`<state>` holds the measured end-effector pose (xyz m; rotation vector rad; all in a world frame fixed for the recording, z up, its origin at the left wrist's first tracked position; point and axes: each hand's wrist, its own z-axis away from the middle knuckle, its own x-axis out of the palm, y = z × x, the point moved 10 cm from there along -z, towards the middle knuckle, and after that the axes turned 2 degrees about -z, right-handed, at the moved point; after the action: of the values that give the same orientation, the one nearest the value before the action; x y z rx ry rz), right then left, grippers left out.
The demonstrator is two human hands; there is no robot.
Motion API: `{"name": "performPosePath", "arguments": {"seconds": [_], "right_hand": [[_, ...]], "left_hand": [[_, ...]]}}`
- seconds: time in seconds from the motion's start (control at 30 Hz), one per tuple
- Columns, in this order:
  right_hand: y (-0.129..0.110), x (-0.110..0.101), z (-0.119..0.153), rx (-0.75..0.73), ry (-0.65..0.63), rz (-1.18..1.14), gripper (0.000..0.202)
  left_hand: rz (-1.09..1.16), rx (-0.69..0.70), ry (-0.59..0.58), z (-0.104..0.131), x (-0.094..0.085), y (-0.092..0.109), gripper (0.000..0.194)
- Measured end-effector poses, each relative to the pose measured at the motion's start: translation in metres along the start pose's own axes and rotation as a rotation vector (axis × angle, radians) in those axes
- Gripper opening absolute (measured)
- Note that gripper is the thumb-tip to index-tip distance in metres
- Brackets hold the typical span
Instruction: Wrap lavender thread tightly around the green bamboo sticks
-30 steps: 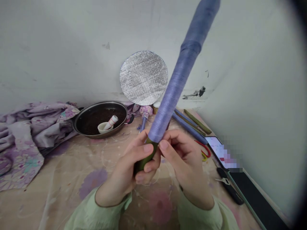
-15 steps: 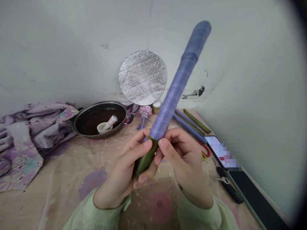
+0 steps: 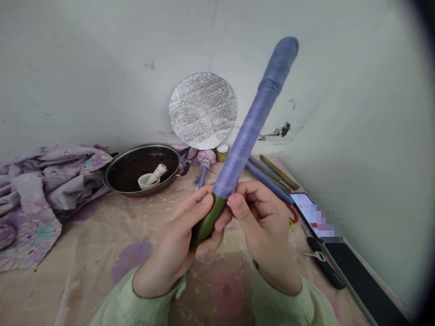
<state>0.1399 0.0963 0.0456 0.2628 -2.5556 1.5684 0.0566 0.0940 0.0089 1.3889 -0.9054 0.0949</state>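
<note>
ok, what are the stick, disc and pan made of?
Stick: apparently wrapped in lavender thread or fine cord, slight sheen; close ridged turns show. Its green end is smooth and glossy, maybe plant stem or plastic.
Disc: likely foil-faced sheet; silvery, crinkled, crosshatched. Backing hidden.
Pan: probably metal, dark inside; rim catches light. Coating unclear.

Thumb to the fore, a person's bare left grip point(image 3: 173, 240) curls firmly inward, its left thumb point(image 3: 200, 207) slanting up to the right and its left fingers point(image 3: 210, 244) wrapping round from below. Just beside it, the right grip point(image 3: 263, 224) tilts in, right thumb point(image 3: 243, 213) pointing up and leftward before bent right fingers point(image 3: 258, 192) (whether the tips meet is unclear). Both wrists point(image 3: 149, 283) angle toward the center from loose, pale green sleeves point(image 3: 125, 301).
</note>
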Motion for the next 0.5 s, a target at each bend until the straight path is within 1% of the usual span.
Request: {"name": "performPosePath", "arguments": {"seconds": [0.1,0.2,0.27,0.37,0.5], "right_hand": [[-0.0002,0.0021,-0.0001,-0.006,-0.012,-0.004,0.019],[0.0027,0.0016,0.0004,0.023,-0.014,-0.014,0.021],[0.0054,0.0018,0.0013,0.047,-0.026,-0.043,0.020],[0.0065,0.0022,0.0033,0.046,-0.045,-0.097,0.016],[0.0087,-0.0038,0.0060,0.040,0.005,-0.113,0.012]], "left_hand": [[0.007,-0.019,-0.017,0.0003,0.0025,-0.0006,0.023],[0.020,-0.045,-0.016,0.0018,0.0029,-0.0013,0.027],[0.037,-0.056,-0.026,0.0027,0.0037,-0.0016,0.024],[0.084,-0.063,-0.083,0.0035,0.0080,-0.0015,0.016],[0.121,-0.090,-0.130,0.0042,0.0107,-0.0034,0.015]]}}
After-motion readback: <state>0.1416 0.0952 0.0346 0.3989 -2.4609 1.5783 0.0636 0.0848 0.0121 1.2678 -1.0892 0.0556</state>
